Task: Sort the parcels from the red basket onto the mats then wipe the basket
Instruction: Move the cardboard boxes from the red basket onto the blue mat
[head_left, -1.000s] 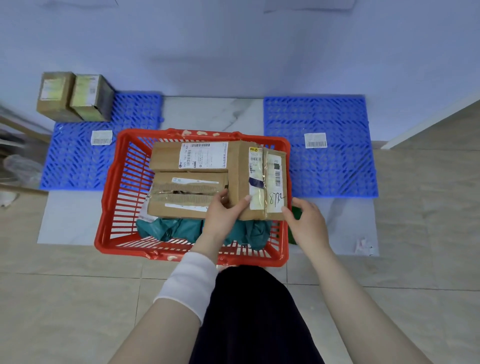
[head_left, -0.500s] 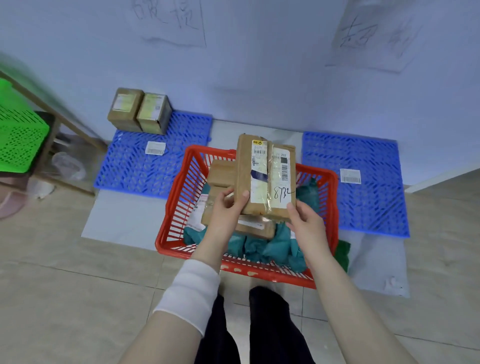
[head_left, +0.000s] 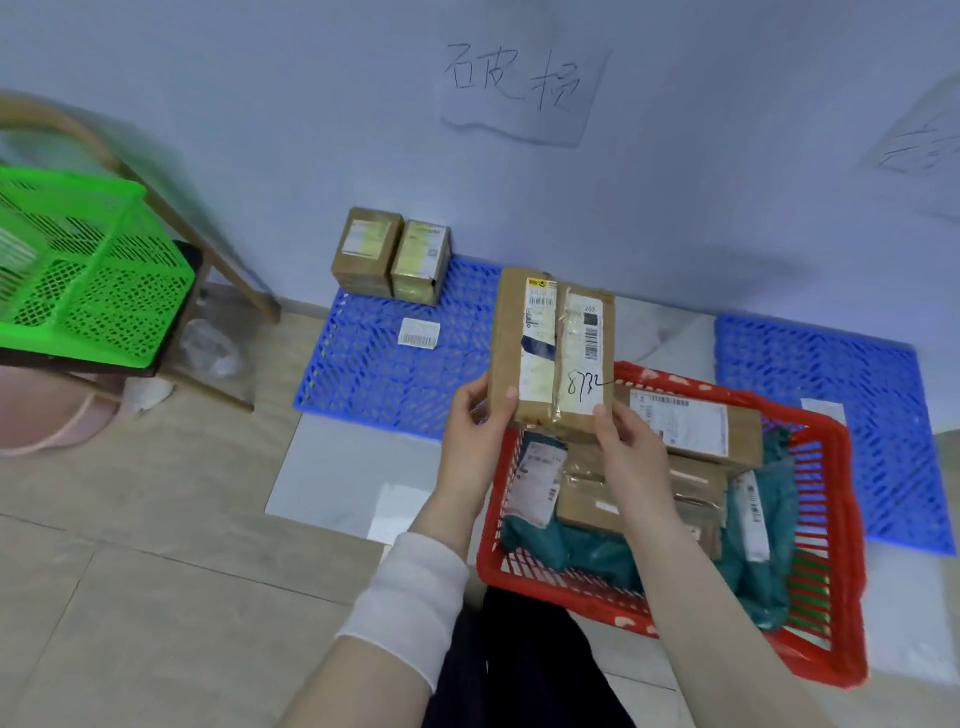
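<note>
Head view: two boxes (head_left: 389, 254) sit on the left mat (head_left: 374, 374), left hand (head_left: 475, 431) and right hand (head_left: 631, 452) grip one cardboard parcel (head_left: 550, 348) above the red basket (head_left: 571, 582) (several parcels inside), so sorting appears early and wiping not yet started.

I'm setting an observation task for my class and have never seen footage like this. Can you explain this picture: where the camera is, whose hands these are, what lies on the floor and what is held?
There is no machine here: a person works with bare hands, and a camera worn on the head looks forward and down. That is why the left hand and right hand reach in from below. They grip a cardboard parcel marked 8732. Beneath them stands a red basket holding more cardboard parcels and teal bags. By the wall lie a left blue mat, with two small boxes on it, and a right blue mat. A green basket sits far left.
</note>
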